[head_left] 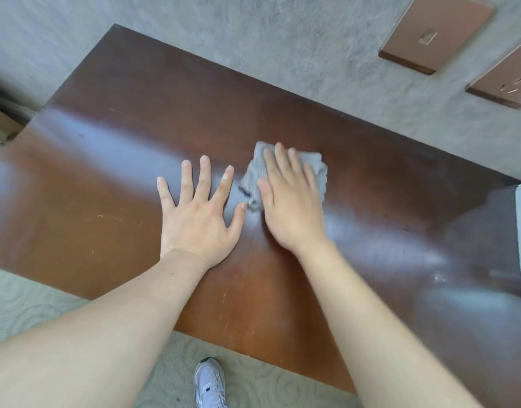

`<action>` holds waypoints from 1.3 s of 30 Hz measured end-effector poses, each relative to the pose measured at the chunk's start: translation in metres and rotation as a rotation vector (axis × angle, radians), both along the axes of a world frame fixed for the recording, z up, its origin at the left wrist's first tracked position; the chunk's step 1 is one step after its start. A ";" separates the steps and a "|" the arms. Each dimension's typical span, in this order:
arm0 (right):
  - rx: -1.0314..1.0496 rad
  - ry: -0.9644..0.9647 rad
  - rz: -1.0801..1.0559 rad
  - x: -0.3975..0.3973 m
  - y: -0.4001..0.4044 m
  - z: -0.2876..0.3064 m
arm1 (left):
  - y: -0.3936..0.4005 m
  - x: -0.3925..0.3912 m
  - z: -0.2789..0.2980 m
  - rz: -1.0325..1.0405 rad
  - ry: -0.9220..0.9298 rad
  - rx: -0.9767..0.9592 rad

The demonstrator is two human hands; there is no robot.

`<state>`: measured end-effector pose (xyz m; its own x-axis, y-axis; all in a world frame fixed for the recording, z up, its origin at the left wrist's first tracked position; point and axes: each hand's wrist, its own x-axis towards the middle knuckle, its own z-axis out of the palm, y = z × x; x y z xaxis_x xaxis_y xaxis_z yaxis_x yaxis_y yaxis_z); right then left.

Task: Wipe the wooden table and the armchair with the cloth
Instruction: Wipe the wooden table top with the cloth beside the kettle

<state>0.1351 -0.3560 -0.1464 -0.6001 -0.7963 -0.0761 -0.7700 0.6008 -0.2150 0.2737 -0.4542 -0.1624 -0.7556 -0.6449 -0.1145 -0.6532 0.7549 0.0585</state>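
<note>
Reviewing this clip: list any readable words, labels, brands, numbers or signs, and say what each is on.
None can be read.
Cloth under the right hand: no visible label.
Wooden table: scratches and glare only.
Shoe: no legible brand.
Wall plates: plain, no text.

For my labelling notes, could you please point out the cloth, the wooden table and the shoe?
cloth (316, 169): head view, exposed right part.
wooden table (85, 184): head view, bare top.
shoe (209, 384): head view, laced upper.

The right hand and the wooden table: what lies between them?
The grey cloth, flat under the right hand on the wooden table, in the head view.
</note>
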 end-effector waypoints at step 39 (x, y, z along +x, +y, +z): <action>-0.033 -0.049 -0.285 0.031 0.028 -0.007 | -0.001 0.001 -0.002 0.006 0.072 -0.016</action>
